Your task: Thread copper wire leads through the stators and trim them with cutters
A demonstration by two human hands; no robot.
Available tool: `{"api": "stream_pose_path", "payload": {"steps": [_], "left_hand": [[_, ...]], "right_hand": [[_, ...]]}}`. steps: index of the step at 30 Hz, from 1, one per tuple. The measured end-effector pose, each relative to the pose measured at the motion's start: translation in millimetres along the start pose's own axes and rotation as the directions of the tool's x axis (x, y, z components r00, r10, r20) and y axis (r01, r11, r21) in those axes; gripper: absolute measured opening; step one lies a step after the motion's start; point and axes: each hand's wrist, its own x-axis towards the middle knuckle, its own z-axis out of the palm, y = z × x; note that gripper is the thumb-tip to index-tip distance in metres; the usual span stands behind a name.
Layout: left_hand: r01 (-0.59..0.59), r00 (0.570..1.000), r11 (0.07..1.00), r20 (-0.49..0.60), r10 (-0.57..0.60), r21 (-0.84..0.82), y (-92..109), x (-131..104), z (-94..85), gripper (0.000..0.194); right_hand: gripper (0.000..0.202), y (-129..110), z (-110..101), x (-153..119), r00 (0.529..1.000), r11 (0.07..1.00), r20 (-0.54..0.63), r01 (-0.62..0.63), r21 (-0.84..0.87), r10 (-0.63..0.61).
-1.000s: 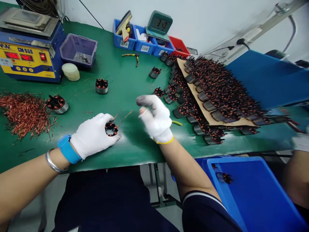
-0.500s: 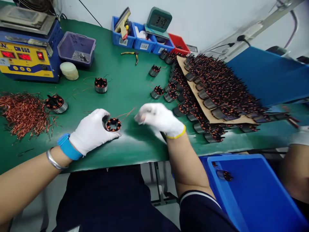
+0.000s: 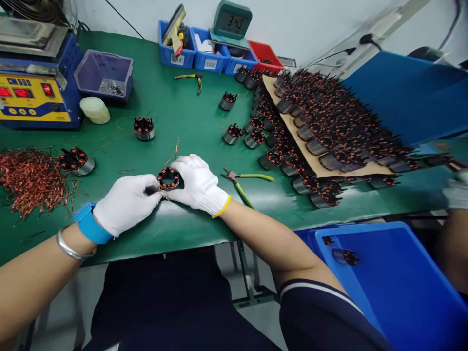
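Observation:
A wound motor stator (image 3: pixel 168 179) with copper coils and black insulation sits upright between my gloved hands near the front of the green table. Fine copper wire ends rise from its far side. My left hand (image 3: pixel 127 202) grips its left front with thumb and fingers. My right hand (image 3: pixel 197 184) wraps round its right side, with the fingertips partly hidden. Just right of that hand lie green-handled pliers (image 3: pixel 234 176), jaws toward the back. Two more stators, one (image 3: pixel 144 128) behind and one (image 3: pixel 76 161) to the left, stand on the table.
Copper wire scraps (image 3: pixel 31 178) heap at the left, before a yellow-and-blue device (image 3: pixel 34 97) and a purple bin (image 3: pixel 106 73). Many stators (image 3: pixel 329 117) crowd the right on cardboard. A blue tray (image 3: pixel 395 282) sits lower right; a co-worker's gloved hand (image 3: pixel 457 192) shows at the right edge.
My right hand has moved left from beside the pliers and closed on the stator's right side. The pliers now show fully. The wire ends have swung from pointing right to upright.

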Motion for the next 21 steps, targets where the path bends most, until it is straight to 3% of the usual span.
{"api": "stream_pose_path", "payload": {"steps": [6, 8, 10, 11, 12, 13, 14, 15, 17, 19, 21], "left_hand": [[-0.082, 0.958, 0.997, 0.277, 0.077, 0.004, 9, -9, -4.6, 0.028], [-0.106, 0.882, 0.993, 0.456, 0.121, -0.059, 13, -14, -10.8, 0.025], [-0.109, 0.756, 0.984, 0.631, 0.172, -0.138, 14, -18, -21.6, 0.023], [-0.086, 0.735, 0.982, 0.655, 0.176, -0.167, 14, -19, -27.6, 0.024], [-0.047, 0.784, 0.983, 0.603, 0.147, -0.179, 13, -18, -33.0, 0.027], [0.013, 0.880, 0.982, 0.468, 0.078, -0.188, 11, -16, -36.9, 0.029], [0.077, 0.960, 0.977, 0.278, -0.019, -0.199, 10, -13, -38.5, 0.033], [0.134, 0.989, 0.969, 0.094, -0.117, -0.208, 10, -9, -37.4, 0.040], [0.206, 0.968, 0.963, -0.109, -0.227, -0.173, 11, 1, -28.0, 0.065], [0.215, 0.970, 0.974, -0.103, -0.222, -0.076, 15, 11, -13.4, 0.079], [0.201, 0.977, 0.980, -0.068, -0.200, -0.004, 20, 17, -0.6, 0.067]], "right_hand": [[0.054, 4, 1, 0, 0.998, 0.998, 0.000, 0.055, 0.015, -0.055], [0.058, 4, 2, 1, 0.998, 0.998, 0.011, 0.056, 0.022, -0.057], [0.059, 4, 1, 1, 0.999, 0.999, 0.027, 0.043, 0.025, -0.044], [0.060, 5, 0, 1, 0.999, 0.999, 0.036, 0.039, 0.029, -0.040], [0.062, 8, -3, 1, 0.998, 0.998, 0.048, 0.042, 0.036, -0.043], [0.066, 11, -7, 1, 0.996, 0.997, 0.070, 0.060, 0.050, -0.063], [0.070, 16, -12, 1, 0.990, 0.993, 0.102, 0.089, 0.075, -0.097], [0.073, 21, -18, 1, 0.980, 0.986, 0.144, 0.121, 0.116, -0.138], [0.067, 29, -30, 1, 0.951, 0.959, 0.228, 0.152, 0.240, -0.207], [0.049, 29, -36, 3, 0.946, 0.929, 0.253, 0.104, 0.355, -0.202], [0.038, 20, -33, 6, 0.975, 0.918, 0.202, 0.003, 0.396, -0.091]]}}
